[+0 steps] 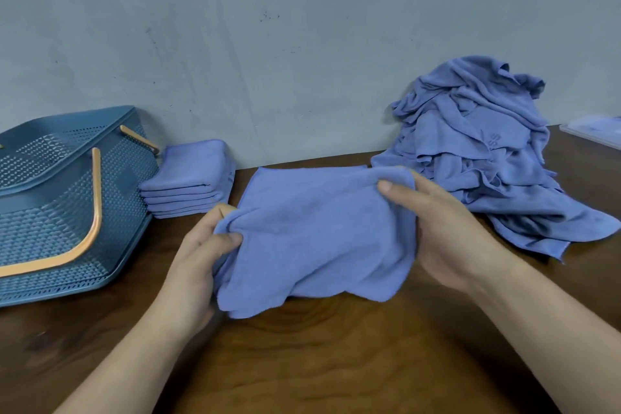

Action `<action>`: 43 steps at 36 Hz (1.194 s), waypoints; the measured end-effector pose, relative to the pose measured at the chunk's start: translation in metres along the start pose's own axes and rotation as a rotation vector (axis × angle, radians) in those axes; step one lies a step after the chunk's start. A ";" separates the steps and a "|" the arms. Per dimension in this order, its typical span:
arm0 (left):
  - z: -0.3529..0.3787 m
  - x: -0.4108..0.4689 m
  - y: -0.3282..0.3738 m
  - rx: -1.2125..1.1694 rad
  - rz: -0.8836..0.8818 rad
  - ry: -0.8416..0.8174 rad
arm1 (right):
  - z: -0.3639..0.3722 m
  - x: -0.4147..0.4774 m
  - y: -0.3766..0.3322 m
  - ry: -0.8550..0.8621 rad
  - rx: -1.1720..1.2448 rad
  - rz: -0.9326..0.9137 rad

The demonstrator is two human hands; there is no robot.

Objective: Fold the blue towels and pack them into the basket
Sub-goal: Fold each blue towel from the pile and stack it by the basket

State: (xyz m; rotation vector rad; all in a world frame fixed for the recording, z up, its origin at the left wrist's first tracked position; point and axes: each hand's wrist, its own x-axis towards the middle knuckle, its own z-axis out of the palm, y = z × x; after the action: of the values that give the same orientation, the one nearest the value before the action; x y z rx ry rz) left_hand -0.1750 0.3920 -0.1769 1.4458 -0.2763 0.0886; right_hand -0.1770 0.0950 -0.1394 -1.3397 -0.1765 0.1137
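The left hand [198, 262] pinches the near-left edge of a blue towel [319, 239], thumb curled over the cloth; the right hand [447, 235] grips the towel's right edge, thumb on top, fingers hidden beneath; the towel sags between them above the wooden table [336, 363]; left of the left hand stand a folded stack [191, 178] and the blue basket [60, 198]; beyond the right hand lies the unfolded heap [484, 151].

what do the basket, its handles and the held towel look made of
Basket: probably moulded plastic, matte blue, judging by its stiff perforated, woven-pattern walls. Handles: smooth tan, plastic or wood; unclear. Towel: soft fuzzy cloth, likely microfibre, matte, draping and wrinkling where held.
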 end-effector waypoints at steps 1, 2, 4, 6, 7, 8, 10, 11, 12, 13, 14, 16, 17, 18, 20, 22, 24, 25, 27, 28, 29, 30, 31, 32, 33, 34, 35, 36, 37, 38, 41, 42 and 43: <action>0.001 0.000 0.000 -0.013 -0.018 -0.013 | -0.001 -0.002 -0.004 0.013 -0.021 -0.013; 0.001 -0.001 0.001 -0.035 -0.037 -0.023 | -0.004 -0.002 -0.006 0.011 -0.058 -0.017; 0.003 -0.002 0.004 -0.084 -0.079 -0.043 | -0.011 -0.002 -0.011 -0.046 -0.139 0.021; 0.002 -0.003 0.007 -0.096 -0.118 -0.061 | -0.019 -0.001 -0.012 -0.143 -0.222 0.099; 0.001 -0.002 0.008 -0.096 -0.130 -0.067 | -0.022 -0.001 -0.012 -0.183 -0.273 0.135; 0.000 -0.002 0.009 -0.100 -0.138 -0.075 | -0.024 0.000 -0.010 -0.218 -0.316 0.167; -0.002 -0.003 0.010 -0.124 -0.164 -0.098 | -0.025 0.001 -0.007 -0.256 -0.336 0.206; -0.002 -0.003 0.011 -0.133 -0.176 -0.111 | -0.024 0.001 -0.007 -0.264 -0.342 0.211; -0.002 -0.003 0.012 -0.136 -0.181 -0.121 | -0.023 0.000 -0.007 -0.268 -0.351 0.206; -0.001 -0.003 0.013 -0.130 -0.178 -0.118 | -0.022 0.000 -0.006 -0.264 -0.369 0.198; 0.000 -0.001 0.013 -0.116 -0.172 -0.098 | -0.023 0.001 -0.005 -0.253 -0.398 0.188; 0.002 0.002 0.010 -0.078 -0.175 -0.027 | -0.024 0.003 0.000 -0.216 -0.489 0.166; 0.003 0.003 0.008 -0.062 -0.192 0.010 | -0.025 0.005 0.003 -0.187 -0.531 0.159; 0.003 0.005 0.006 -0.045 -0.216 0.038 | -0.025 0.007 0.006 -0.153 -0.557 0.154; -0.001 0.006 0.001 -0.022 -0.276 0.065 | -0.026 0.010 0.009 -0.100 -0.590 0.151; -0.007 0.007 0.002 0.006 -0.319 0.002 | -0.028 0.010 0.008 -0.099 -0.605 0.149; -0.010 0.008 0.007 0.020 -0.315 -0.097 | -0.029 0.011 0.006 -0.113 -0.534 0.123; -0.009 0.011 0.010 -0.006 -0.287 -0.105 | -0.027 0.012 0.007 -0.090 -0.448 0.091; -0.007 0.023 0.010 -0.110 -0.189 0.043 | -0.024 0.018 0.010 0.036 -0.254 -0.017; -0.008 0.031 0.008 -0.193 -0.138 0.144 | -0.025 0.023 0.014 0.103 -0.206 -0.069; -0.008 0.038 0.006 -0.270 -0.100 0.227 | -0.024 0.027 0.018 0.144 -0.217 -0.105; -0.009 0.043 0.002 -0.290 -0.091 0.284 | -0.026 0.030 0.022 0.146 -0.280 -0.118; -0.010 0.046 -0.003 -0.246 -0.107 0.333 | -0.028 0.032 0.026 0.114 -0.349 -0.113; -0.012 0.047 -0.010 -0.158 -0.134 0.375 | -0.031 0.034 0.031 0.070 -0.415 -0.091; -0.014 0.044 -0.016 -0.057 -0.165 0.399 | -0.035 0.036 0.036 0.042 -0.481 -0.052; -0.017 0.040 -0.025 0.044 -0.204 0.391 | -0.038 0.038 0.041 0.025 -0.550 -0.007; -0.017 0.035 -0.031 0.149 -0.245 0.350 | -0.041 0.038 0.044 0.024 -0.615 0.034; -0.015 0.030 -0.035 0.259 -0.281 0.289 | -0.043 0.039 0.046 0.033 -0.668 0.065; -0.014 0.027 -0.037 0.369 -0.313 0.221 | -0.045 0.040 0.048 0.045 -0.698 0.068; -0.012 0.024 -0.038 0.457 -0.323 0.167 | -0.048 0.041 0.051 0.060 -0.713 0.060; -0.005 0.023 -0.036 0.625 -0.275 0.136 | -0.050 0.042 0.056 0.077 -0.767 0.042; -0.003 0.023 -0.037 0.668 -0.247 0.130 | -0.051 0.042 0.058 0.078 -0.798 0.039; -0.001 0.023 -0.037 0.712 -0.226 0.112 | -0.051 0.043 0.060 0.083 -0.822 0.038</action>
State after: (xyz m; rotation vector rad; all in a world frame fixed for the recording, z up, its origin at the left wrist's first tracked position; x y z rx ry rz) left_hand -0.1440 0.3858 -0.2073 2.1607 0.0251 0.0875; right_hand -0.1239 0.0673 -0.2064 -2.1642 -0.1298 0.0127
